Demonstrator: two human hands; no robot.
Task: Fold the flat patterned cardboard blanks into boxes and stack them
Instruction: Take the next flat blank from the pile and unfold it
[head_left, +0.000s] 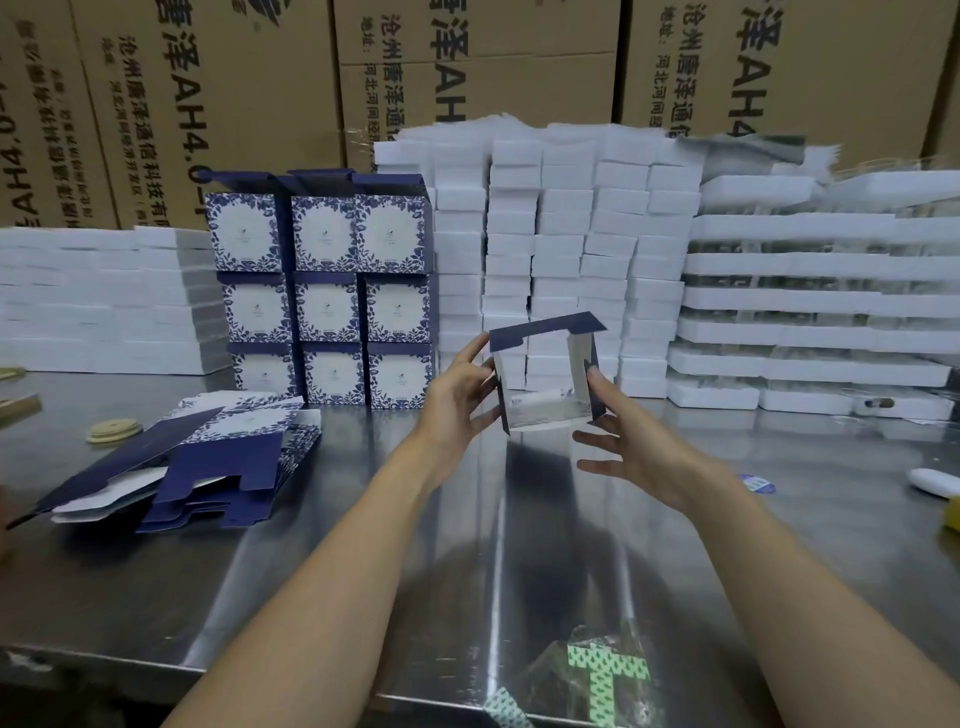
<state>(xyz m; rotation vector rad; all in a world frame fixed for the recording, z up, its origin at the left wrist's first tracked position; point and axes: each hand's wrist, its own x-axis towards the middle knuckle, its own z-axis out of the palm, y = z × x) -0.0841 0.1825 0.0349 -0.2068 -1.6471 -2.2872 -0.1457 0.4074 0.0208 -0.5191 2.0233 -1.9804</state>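
I hold a half-formed box (545, 410) above the steel table, opened into a square tube; I look through it, with a dark blue flap up at its top. My left hand (457, 395) grips its left wall, fingers curled round the edge. My right hand (623, 441) pinches the right wall with the thumb, the other fingers spread below. A fanned pile of flat blue floral blanks (208, 457) lies on the table at the left. Folded boxes (327, 291) with blue floral fronts stand stacked three high in three columns behind it.
White foam trays (561, 249) are stacked in tall columns behind the held box, at the far right and at the far left. Big brown cartons (218, 93) form the back wall. A round wooden lid (114, 431) lies left; a blue sticker (758, 486) right.
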